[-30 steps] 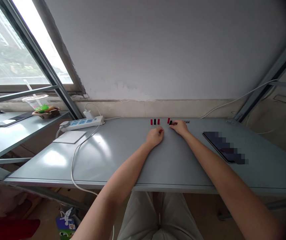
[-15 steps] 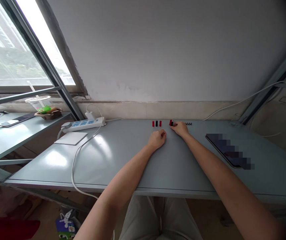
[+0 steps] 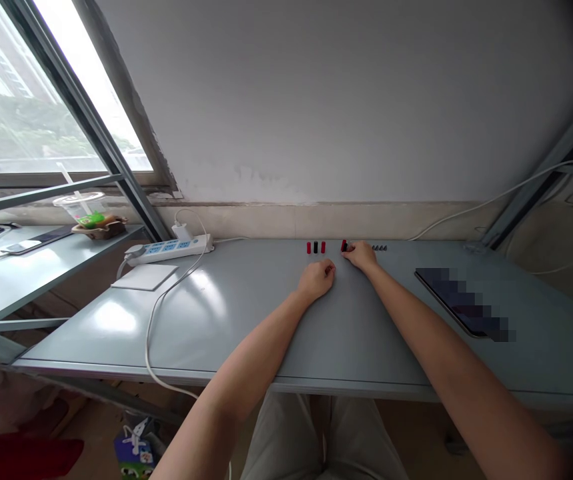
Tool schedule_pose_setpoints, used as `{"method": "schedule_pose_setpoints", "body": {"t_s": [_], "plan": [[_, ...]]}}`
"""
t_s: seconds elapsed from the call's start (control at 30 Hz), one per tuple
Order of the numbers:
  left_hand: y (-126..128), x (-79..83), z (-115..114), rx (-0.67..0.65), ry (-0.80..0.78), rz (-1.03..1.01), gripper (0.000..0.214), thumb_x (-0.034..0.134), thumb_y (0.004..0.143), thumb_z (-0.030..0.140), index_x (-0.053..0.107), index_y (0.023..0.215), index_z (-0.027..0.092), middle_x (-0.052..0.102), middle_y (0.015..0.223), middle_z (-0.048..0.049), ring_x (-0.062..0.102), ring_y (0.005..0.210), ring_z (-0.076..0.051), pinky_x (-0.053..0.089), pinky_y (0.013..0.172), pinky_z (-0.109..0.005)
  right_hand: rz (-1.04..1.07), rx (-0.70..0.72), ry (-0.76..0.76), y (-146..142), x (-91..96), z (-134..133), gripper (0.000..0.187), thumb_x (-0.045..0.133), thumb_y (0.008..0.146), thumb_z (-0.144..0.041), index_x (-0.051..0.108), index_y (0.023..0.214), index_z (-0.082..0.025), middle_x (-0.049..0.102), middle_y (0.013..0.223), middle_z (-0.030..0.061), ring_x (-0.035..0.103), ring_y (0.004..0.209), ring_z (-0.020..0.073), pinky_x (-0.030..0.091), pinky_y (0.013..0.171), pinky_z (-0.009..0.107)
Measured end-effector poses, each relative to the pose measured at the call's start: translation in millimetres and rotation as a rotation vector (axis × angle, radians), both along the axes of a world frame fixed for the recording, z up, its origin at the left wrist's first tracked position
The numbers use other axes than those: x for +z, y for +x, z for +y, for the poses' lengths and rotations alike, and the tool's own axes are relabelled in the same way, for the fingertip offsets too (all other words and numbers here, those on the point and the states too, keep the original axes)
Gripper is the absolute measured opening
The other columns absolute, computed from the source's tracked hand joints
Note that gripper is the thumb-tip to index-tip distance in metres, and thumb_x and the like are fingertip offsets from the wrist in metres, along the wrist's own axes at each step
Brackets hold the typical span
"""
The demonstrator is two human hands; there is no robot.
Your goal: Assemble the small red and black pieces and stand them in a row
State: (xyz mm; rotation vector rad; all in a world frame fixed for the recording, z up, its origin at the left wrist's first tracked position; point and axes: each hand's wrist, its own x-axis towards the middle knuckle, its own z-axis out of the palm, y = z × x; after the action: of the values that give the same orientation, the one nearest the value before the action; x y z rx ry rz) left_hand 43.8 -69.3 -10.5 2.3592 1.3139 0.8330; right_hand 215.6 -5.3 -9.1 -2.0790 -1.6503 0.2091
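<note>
Near the back edge of the grey desk (image 3: 246, 313), a red cylinder (image 3: 309, 248), a black cylinder (image 3: 315, 247) and another red cylinder (image 3: 323, 247) stand upright in a spaced row. To their right is a further red cylinder (image 3: 343, 245). Pressed close beside it is a small black cylinder (image 3: 345, 247), pinched by the fingertips of my right hand (image 3: 360, 256). My left hand (image 3: 317, 278) rests on the desk in front of the row, its fingers curled closed; what they hold, if anything, is hidden. Several small dark pieces (image 3: 379, 248) lie just right of my right hand.
A dark tablet-like device (image 3: 453, 303), partly pixelated, lies at the right. At the left are a white power strip (image 3: 169, 249), a flat white box (image 3: 145, 277) and a white cable (image 3: 152, 313) running over the front edge. A wall (image 3: 316, 133) stands behind the desk.
The whole view has shifted very slightly. My right hand keeps its pinch on the black cylinder, which sits slightly closer to the red one. My left hand stays in place.
</note>
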Motion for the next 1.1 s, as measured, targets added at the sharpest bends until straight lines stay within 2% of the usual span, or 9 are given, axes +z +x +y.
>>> {"method": "schedule_pose_setpoints", "body": {"t_s": [0.33,0.43,0.57,0.8,1.1], "plan": [[-1.0,2.0,-1.1,-0.017,0.007,0.002,0.022,0.041,0.079,0.021,0.061,0.088,0.02,0.066,0.082,-0.0038,0.058,0.07,-0.015,0.045,0.066,-0.026,-0.045,0.035,-0.061,2.8,3.5,5.6,0.016,0.064,0.068,-0.028,0.067,0.075,-0.015,0.067,0.081,0.0094,0.061,0.078,0.019,0.043,0.065,0.025],[-1.1,1.0,-0.3,-0.022,-0.001,0.004,0.022,0.041,0.08,0.022,0.061,0.088,0.019,0.065,0.081,-0.0041,0.058,0.069,-0.015,0.045,0.066,-0.027,-0.084,0.038,-0.094,5.5,3.3,5.5,0.011,0.059,0.07,-0.019,0.067,0.076,-0.013,0.066,0.083,0.0116,0.061,0.078,0.0199,0.043,0.066,0.026],[-0.8,0.4,0.0,-0.021,0.008,0.004,0.021,0.041,0.079,0.022,0.06,0.088,0.02,0.065,0.083,-0.004,0.057,0.069,-0.015,0.044,0.067,-0.026,-0.099,0.031,-0.147,11.8,2.0,5.7,0.014,0.054,0.069,-0.011,0.066,0.075,-0.013,0.066,0.079,0.0118,0.061,0.073,0.0194,0.043,0.064,0.026],[-1.1,1.1,-0.5,-0.011,-0.013,0.021,0.021,0.041,0.08,0.021,0.06,0.088,0.02,0.065,0.085,-0.0042,0.058,0.071,-0.015,0.044,0.068,-0.026,-0.054,0.013,-0.043,17.4,-4.6,3.1,0.016,0.059,0.073,-0.03,0.067,0.074,-0.016,0.066,0.079,0.0091,0.06,0.075,0.0188,0.042,0.065,0.025],[-0.3,1.9,-0.9,-0.004,-0.006,0.028,0.022,0.041,0.08,0.022,0.061,0.088,0.02,0.066,0.084,-0.0038,0.058,0.07,-0.015,0.044,0.067,-0.026,0.01,0.021,0.044,15.3,-6.6,-2.6,0.018,0.061,0.071,-0.032,0.07,0.075,-0.016,0.067,0.077,0.0088,0.061,0.073,0.0178,0.042,0.065,0.025]]}}
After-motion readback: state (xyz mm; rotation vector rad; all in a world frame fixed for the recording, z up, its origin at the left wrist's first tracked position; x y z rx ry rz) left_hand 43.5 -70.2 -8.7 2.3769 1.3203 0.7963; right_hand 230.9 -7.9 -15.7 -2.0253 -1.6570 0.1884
